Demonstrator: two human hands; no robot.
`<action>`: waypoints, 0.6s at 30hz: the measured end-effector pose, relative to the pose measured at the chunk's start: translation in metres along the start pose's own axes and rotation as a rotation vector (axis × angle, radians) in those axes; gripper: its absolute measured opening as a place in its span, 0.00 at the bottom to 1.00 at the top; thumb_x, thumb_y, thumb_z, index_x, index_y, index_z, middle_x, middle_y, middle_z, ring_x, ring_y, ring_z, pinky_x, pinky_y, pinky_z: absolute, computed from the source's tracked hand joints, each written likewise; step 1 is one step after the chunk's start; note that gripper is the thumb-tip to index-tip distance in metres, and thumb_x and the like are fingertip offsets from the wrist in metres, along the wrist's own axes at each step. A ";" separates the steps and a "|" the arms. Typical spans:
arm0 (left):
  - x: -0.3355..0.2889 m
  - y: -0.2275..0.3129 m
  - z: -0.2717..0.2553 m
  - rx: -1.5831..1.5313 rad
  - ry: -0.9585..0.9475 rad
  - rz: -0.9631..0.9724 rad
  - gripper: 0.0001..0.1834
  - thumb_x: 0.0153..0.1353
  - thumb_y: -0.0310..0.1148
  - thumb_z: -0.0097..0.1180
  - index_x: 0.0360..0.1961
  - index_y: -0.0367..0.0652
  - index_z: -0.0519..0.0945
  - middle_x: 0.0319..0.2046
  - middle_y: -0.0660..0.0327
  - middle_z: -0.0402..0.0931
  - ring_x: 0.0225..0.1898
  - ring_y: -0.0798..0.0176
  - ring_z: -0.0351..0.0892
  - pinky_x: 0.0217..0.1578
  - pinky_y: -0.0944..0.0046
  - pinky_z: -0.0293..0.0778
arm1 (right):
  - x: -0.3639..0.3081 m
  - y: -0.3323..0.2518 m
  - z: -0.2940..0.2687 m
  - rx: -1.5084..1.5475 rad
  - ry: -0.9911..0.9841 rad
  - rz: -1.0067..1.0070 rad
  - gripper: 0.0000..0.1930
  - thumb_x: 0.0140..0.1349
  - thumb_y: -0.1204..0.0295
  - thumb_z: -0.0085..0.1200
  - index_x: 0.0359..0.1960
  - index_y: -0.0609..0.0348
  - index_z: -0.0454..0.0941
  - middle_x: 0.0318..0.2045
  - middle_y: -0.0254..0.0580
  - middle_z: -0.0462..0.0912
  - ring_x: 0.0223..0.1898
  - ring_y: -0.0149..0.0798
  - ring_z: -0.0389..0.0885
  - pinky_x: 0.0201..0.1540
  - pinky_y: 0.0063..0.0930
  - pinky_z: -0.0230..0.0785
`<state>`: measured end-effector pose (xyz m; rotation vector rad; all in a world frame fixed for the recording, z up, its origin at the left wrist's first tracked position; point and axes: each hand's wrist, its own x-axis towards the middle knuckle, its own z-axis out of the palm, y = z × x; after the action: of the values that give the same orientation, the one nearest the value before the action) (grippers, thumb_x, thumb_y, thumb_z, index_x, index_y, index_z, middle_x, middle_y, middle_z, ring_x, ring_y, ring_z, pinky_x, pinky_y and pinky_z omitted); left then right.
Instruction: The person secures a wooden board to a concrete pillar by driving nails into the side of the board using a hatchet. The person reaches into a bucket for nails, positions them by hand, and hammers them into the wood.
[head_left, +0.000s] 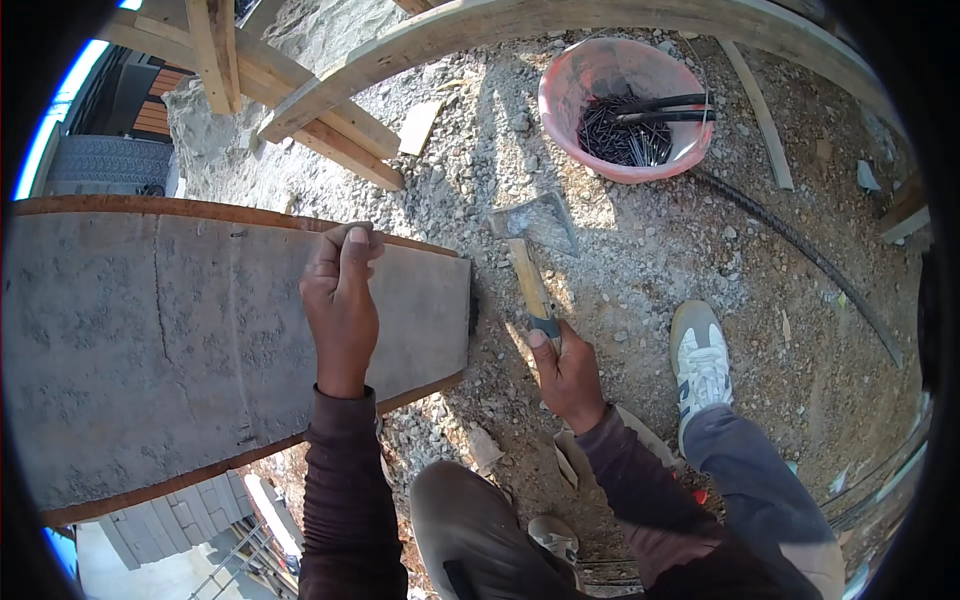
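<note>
My right hand (570, 375) is wrapped round the grip of a hatchet (530, 275). Its wooden handle points away from me, and the broad, dusty metal head (545, 222) is above the gravel. To the left lies a long grey weathered formwork panel (300, 330) with brown wooden edges. My left hand (342, 285) is over the panel's far edge near its right end, thumb and fingers pinched together. What they hold, if anything, is too small to make out. A small nail-like piece (238, 234) lies on the panel farther left.
A pink bucket (560, 125) holding many dark nails and two black tool handles (670, 108) stands at the far right. A ribbed steel bar (810, 255) lies beside it. Timber beams (420, 55) cross the far side. A shoe (700, 355) is on the rubble. Blocks (185, 515) are stacked lower left.
</note>
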<state>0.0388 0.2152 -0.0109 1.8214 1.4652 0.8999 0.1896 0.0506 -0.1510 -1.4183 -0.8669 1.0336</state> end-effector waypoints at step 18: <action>0.161 0.036 -0.005 1.861 -1.115 -0.450 0.51 0.51 0.77 0.45 0.57 0.41 0.76 0.55 0.47 0.75 0.55 0.50 0.76 0.56 0.56 0.69 | -0.009 0.018 0.016 0.002 -0.106 0.050 0.24 0.65 0.52 0.53 0.43 0.67 0.73 0.21 0.53 0.80 0.24 0.54 0.82 0.27 0.41 0.72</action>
<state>0.0790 0.3661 0.0409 1.9579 1.6065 -2.0776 0.1705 0.0464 -0.1676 -1.3996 -0.9104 1.1551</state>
